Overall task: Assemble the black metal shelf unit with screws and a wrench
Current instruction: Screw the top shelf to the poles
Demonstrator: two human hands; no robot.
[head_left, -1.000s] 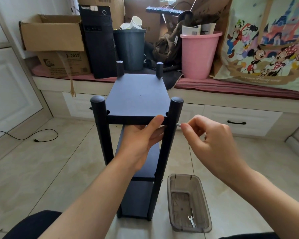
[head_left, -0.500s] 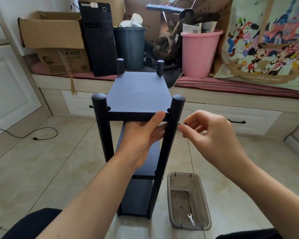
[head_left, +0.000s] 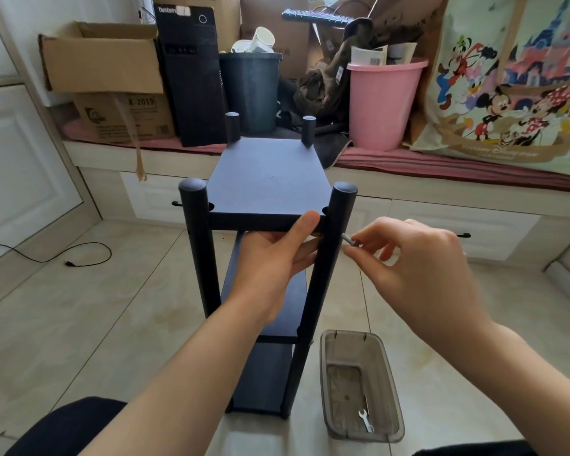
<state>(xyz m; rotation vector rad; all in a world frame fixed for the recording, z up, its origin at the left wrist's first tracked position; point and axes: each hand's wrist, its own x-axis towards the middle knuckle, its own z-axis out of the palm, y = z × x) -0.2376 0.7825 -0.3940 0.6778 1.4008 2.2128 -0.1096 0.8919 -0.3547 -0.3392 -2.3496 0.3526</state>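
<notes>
shelf (head_left: 267,179) upright on floor | left hand (head_left: 270,261) grips top board so holes line up | right hand (head_left: 408,258) pinches screw (head_left: 347,239) at near-right post (head_left: 326,274) | wrench (head_left: 366,420) waits in tray (head_left: 394,383)

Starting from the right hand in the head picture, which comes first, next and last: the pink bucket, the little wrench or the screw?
1. screw: pinched by the right hand, at the post.
2. wrench: below, inside the clear tray on the floor.
3. pink bucket: far back on the bench.
</notes>
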